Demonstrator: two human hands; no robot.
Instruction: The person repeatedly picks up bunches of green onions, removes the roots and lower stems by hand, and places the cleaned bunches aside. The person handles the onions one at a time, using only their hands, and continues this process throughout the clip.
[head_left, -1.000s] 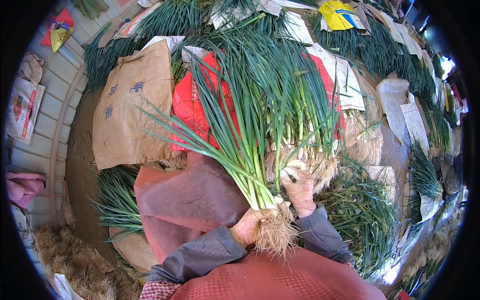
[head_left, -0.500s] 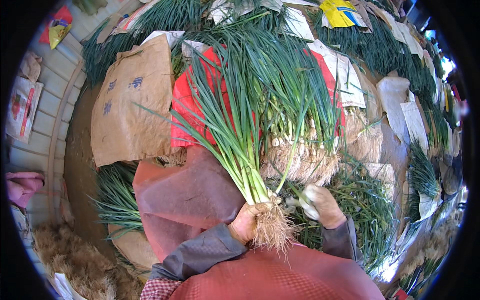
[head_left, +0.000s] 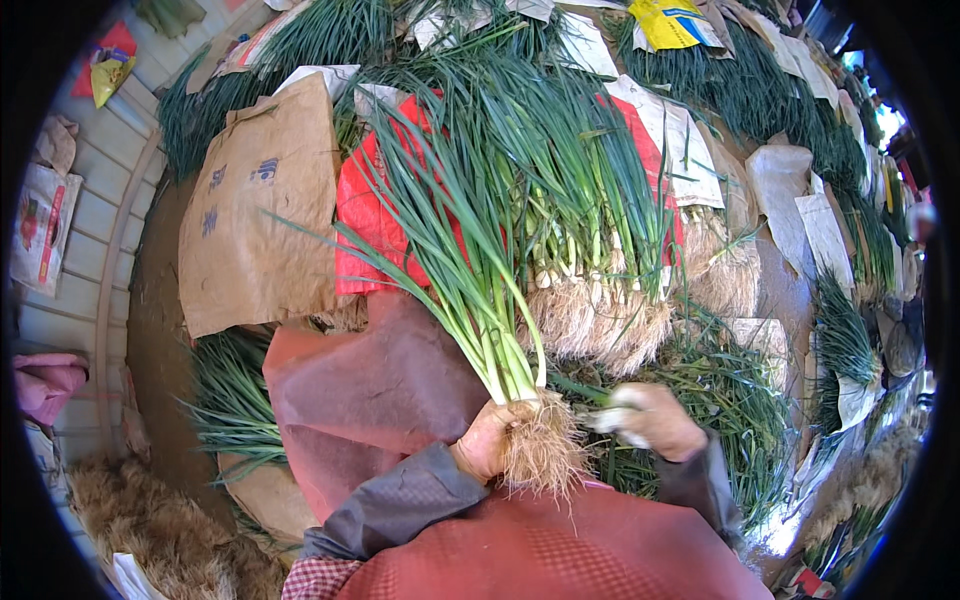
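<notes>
My left hand [head_left: 482,440] is closed round the white stems of a bunch of green onions [head_left: 502,345], just above the roots. The pale, stringy roots [head_left: 545,455] hang over the red apron on my lap, and the leaves fan away to the far left. To the right of the roots, apart from the bunch, is my right hand [head_left: 655,418]. Its fingers are white at the ends and smeared by motion, so I cannot make out whether they hold anything. Beyond the bunch, more green onions [head_left: 600,230] lie on a red sheet [head_left: 375,215], roots toward me.
A heap of loose green leaves [head_left: 735,400] lies under and beyond my right hand. At the left a brown sack [head_left: 265,215] covers part of the onions. More onion piles under paper sheets [head_left: 672,140] fill the far side. Brown root clumps [head_left: 165,520] lie at lower left.
My right hand has shifted slightly right and down, away from the bunch. One leaf that leaned right now bends up and left with the others. My left hand keeps its grip.
</notes>
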